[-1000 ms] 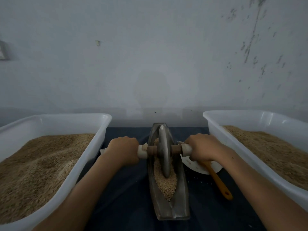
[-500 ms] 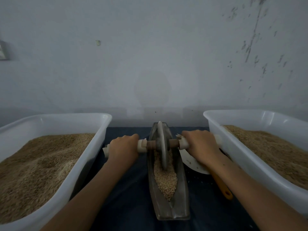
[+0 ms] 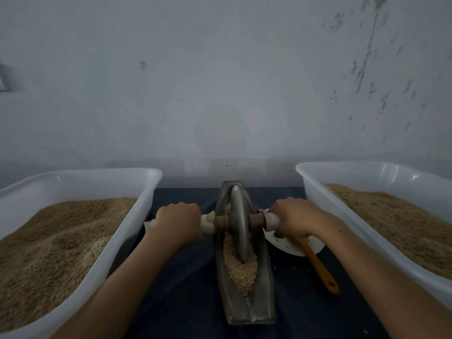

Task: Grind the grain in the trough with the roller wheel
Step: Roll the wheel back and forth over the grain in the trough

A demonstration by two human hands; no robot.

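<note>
A narrow boat-shaped metal trough [image 3: 263, 302] lies lengthwise on the dark cloth in front of me. Pale grain [image 3: 241, 270] fills its groove. The grey metal roller wheel [image 3: 239, 223] stands upright in the groove, about midway along, its lower edge sunk in the grain. A brown axle with white grips runs through the wheel. My left hand [image 3: 178, 222] is closed around the left grip and my right hand [image 3: 292, 216] around the right grip, both knuckles up.
A white plastic tub [image 3: 137, 216] of brown grain stands at the left, another white tub [image 3: 315, 194] at the right. A white dish [image 3: 291, 247] with an orange-handled utensil [image 3: 320, 270] lies right of the trough. A pale wall rises close behind.
The wheel rolled away from me toward the trough's far end, then came back toward me to about the middle. Both hands moved with it and kept their hold.
</note>
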